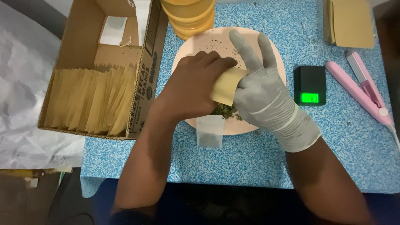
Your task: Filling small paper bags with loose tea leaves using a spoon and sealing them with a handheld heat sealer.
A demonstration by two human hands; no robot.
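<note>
I am looking down at my bare left hand (189, 85) and my grey-gloved right hand (260, 93) — both are gripping a small tan paper pouch (226, 85) over a round pale pink plate (275, 62) that is holding dried green herb (225, 111). A small translucent white sachet (209, 131) is lying at the plate's near rim. A brown cardboard box of tan envelopes (89, 100) is sitting to the left — a black pocket scale with a green display (309, 85) and a pink handheld sealer (360, 91) are lying to the right on the blue speckled table (233, 162).
</note>
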